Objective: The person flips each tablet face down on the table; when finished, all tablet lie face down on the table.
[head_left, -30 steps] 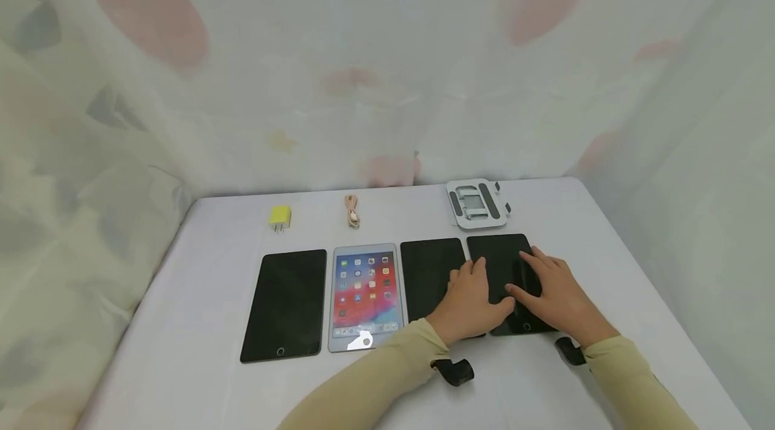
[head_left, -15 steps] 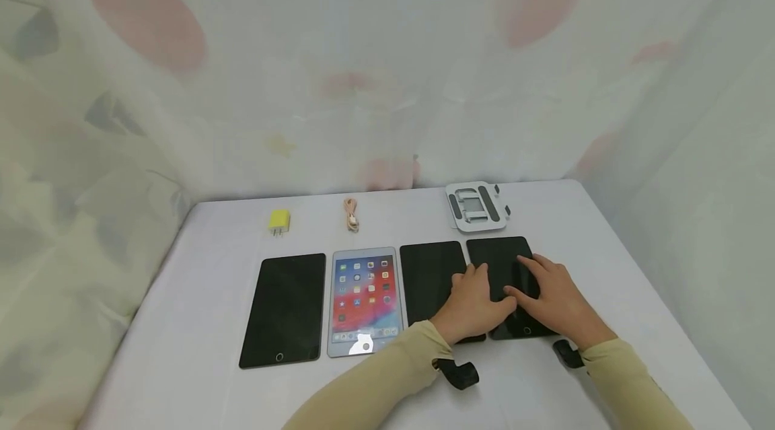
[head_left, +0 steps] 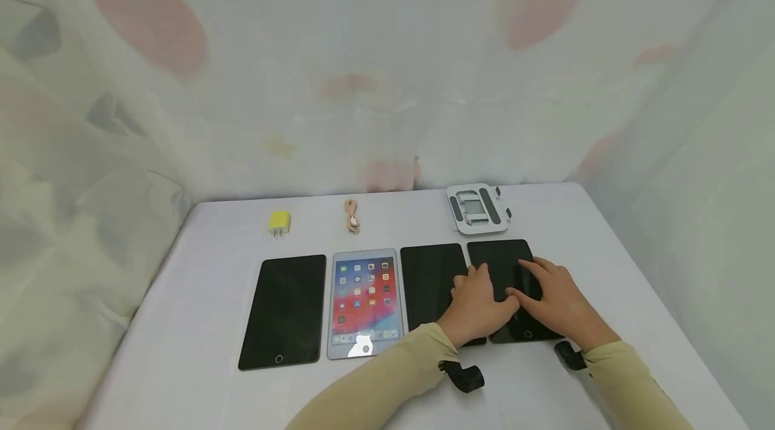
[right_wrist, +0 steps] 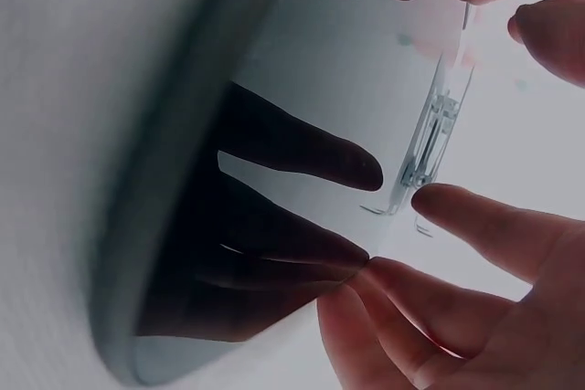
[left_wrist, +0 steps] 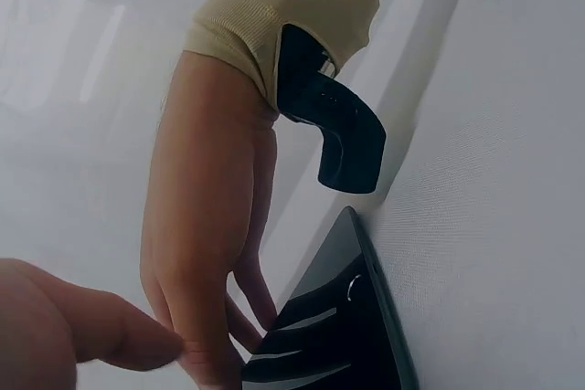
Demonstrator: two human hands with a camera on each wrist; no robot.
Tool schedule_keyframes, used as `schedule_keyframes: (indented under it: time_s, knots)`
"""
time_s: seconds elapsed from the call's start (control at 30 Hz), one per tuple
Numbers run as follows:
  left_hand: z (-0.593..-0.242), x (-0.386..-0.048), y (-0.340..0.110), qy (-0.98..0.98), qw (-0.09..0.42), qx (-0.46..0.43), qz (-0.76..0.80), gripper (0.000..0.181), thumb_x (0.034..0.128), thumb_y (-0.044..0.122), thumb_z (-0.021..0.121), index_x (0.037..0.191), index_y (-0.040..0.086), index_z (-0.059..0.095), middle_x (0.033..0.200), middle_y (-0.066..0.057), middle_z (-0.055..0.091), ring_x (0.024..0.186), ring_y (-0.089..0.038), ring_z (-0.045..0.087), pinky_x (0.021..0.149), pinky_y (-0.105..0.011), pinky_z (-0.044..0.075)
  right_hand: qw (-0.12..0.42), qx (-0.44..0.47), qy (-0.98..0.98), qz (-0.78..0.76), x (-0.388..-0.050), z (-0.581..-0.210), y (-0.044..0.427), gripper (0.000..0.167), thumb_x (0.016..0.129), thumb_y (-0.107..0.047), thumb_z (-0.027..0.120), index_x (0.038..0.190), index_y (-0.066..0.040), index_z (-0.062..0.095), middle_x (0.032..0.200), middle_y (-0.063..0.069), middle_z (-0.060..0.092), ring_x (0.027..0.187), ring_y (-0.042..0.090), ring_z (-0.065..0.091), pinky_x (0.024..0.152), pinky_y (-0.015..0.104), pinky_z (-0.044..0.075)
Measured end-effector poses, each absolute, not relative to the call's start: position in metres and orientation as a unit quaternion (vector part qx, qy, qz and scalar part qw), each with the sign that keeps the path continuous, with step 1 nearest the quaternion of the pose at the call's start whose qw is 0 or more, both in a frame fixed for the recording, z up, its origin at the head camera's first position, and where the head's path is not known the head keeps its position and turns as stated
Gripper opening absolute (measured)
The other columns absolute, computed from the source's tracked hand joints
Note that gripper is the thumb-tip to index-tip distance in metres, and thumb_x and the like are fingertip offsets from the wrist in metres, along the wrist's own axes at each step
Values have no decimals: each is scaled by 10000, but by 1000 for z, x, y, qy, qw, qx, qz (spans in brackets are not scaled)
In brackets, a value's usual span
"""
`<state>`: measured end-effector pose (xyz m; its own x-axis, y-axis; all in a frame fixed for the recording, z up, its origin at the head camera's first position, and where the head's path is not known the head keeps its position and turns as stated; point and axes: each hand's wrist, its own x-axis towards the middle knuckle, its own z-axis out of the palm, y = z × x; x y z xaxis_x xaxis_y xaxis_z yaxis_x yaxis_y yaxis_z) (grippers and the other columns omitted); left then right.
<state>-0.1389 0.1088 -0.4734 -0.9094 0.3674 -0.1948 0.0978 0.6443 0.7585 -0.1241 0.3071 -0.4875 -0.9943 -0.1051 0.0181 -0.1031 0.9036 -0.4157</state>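
Note:
Four tablets lie in a row. My right hand (head_left: 560, 299) rests on the right edge of the rightmost black tablet (head_left: 499, 256), with index finger and thumb spread over its screen. My left hand (head_left: 475, 305) lies across the gap between that tablet and the black tablet (head_left: 430, 282) beside it, its thumb near the right thumb. In the left wrist view, the right hand (left_wrist: 206, 216) stands over the dark tablet (left_wrist: 320, 344), with my left thumb at lower left. In the right wrist view, fingertips of the right hand (right_wrist: 475, 289) meet the glossy tablet (right_wrist: 320, 89).
A white tablet with a lit screen (head_left: 366, 302) and another black tablet (head_left: 284, 309) lie at left. Behind the row are a yellow charger plug (head_left: 280, 221), a coiled cable (head_left: 352, 215) and a silver folding stand (head_left: 478, 209). Patterned curtains surround the white table (head_left: 200, 268).
The head view has shifted slightly. My left hand has moved very slightly to the right; the right hand keeps nearly the same pose, and the tablets show no clear movement.

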Motion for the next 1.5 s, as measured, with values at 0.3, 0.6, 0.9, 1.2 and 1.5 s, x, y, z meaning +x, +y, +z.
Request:
schedule_keyframes:
  time_s: [0.3,0.6,0.9,1.2,1.5]
  knots:
    - [-476,-141,108,890,154,124,411,786,986,351,725,1634,26,424,1668,-192,435,1477,-387,418,1215,-584,428,10,-52,977,-208,-126,-487,308,815,1022,-545,690,1546,53,514,1572,406,463,1396,644,459,1107,747,438]
    - [-476,-142,103,862,150,100,473,727,998,218,732,1637,46,431,1664,-172,451,1510,-374,415,1164,-535,496,17,-48,973,-224,-127,-484,305,836,1026,-576,667,1561,46,502,1589,383,470,1402,633,459,1109,751,432]
    - [-473,-142,101,845,133,105,506,693,1026,161,685,1651,50,408,1662,-186,453,1544,-361,448,1204,-536,470,32,-31,971,-235,-124,-480,303,857,1027,-594,654,1588,29,475,1625,380,428,1403,604,452,1099,746,443]
    - [-467,-145,95,819,111,108,553,675,1006,43,652,1637,8,413,1504,-206,552,1161,-252,663,886,-317,579,45,-23,968,-246,-123,-475,303,883,1022,-633,639,1600,13,466,1572,339,523,1362,561,515,1077,721,474]
    - [-457,-149,89,795,114,88,590,642,987,8,652,1605,24,480,1491,-130,636,1245,-224,707,915,-320,631,43,-25,962,-268,-124,-471,297,857,1015,-636,647,1575,-1,516,1412,351,637,1273,485,625,1043,671,518]
